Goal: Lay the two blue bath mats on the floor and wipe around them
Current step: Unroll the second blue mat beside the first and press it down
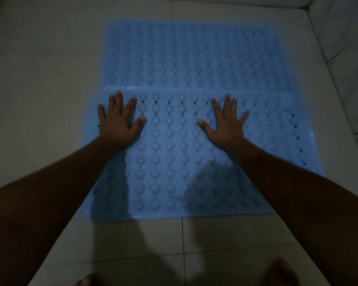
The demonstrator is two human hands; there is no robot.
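Two blue bath mats lie flat on the tiled floor (39, 89), one beyond the other. The near mat (174, 153) has its far edge lapped over the near edge of the far mat (194, 56). Both are covered in rows of round bumps with small holes between them.

The person leans over the near mat with both arms stretched out. The left hand (118, 122) rests palm down near that mat's far left corner, its fingers (118, 100) straight and spread wide. The right hand (225, 126) lies palm down a little right of the mat's middle, fanned the same way and gripping nothing. The hands are well apart.

Pale wall tiles (343, 38) rise on the right, and bare toes (85, 282) show at the bottom in the dim light.
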